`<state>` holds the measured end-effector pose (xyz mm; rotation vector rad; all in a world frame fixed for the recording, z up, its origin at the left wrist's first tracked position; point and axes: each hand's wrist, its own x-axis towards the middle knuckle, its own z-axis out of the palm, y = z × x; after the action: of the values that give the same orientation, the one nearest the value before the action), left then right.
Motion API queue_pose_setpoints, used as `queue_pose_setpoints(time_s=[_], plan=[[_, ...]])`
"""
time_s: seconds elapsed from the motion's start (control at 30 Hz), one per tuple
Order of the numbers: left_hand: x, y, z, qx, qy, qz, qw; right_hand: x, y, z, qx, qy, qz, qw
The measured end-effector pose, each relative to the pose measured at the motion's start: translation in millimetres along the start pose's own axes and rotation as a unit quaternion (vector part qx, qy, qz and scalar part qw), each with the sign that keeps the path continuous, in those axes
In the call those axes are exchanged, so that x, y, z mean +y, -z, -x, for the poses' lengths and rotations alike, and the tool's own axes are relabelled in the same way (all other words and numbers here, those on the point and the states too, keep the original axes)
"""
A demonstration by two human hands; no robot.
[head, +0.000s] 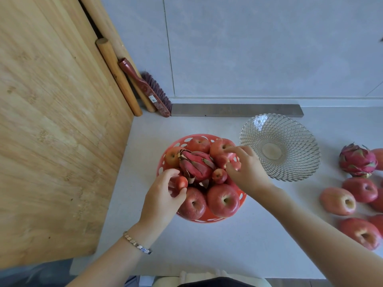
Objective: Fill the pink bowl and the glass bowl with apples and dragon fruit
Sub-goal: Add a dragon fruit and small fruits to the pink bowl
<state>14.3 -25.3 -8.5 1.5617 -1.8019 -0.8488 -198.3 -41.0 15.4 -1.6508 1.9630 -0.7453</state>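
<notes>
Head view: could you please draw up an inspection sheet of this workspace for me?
Surface: pale counter, no spills seen.
Job's things: pink bowl heaped with apples round a dragon fruit; glass bowl empty; loose dragon fruit and loose apples on the right.
Clutter: brush and wooden rods leaning in the corner; grey strip along the wall.
Hands: left hand pinches a small apple; right hand grips a rear apple.
Cables: nothing seen.
Surroundings: wooden board on the left, grey wall behind.
</notes>
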Motion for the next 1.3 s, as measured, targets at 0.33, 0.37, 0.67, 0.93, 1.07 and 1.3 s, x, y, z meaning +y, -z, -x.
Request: queue_pose_setpoints(time_s=[0.33,0.37,0.67,0.93,1.07,1.3], plan=[[16.2,3.1,-4.6,-0.137,-0.015,0.068,0.988,-22.8,-10.6,24.4,-0.095,0.096,-0.072,0.988],[15.8,0.3,-6.6,-0.117,-0.005,0.074,0.990,-22.6,-11.6,24.2,-0.095,0.091,-0.077,0.988],[14.6,-14.4,-2.3,-0.009,-0.035,-0.012,0.999,-15.3,-10.7,29.2,-0.108,0.075,-0.079,0.988],[24.0,-18.7,-4.5,-0.065,0.012,-0.029,0.997,-16.3,-10.2,31.1,-0.108,0.080,-0.080,0.988],[19.3,-16.4,-1.7,-0.013,0.007,-0.019,1.000,-10.6,-8.8,32.1,-0.098,0.070,-0.089,0.989],[20.8,-13.9,-8.7,-0.015,-0.029,-0.021,0.999,0.0,-6.7,31.0,0.014,0.062,-0.097,0.993]])
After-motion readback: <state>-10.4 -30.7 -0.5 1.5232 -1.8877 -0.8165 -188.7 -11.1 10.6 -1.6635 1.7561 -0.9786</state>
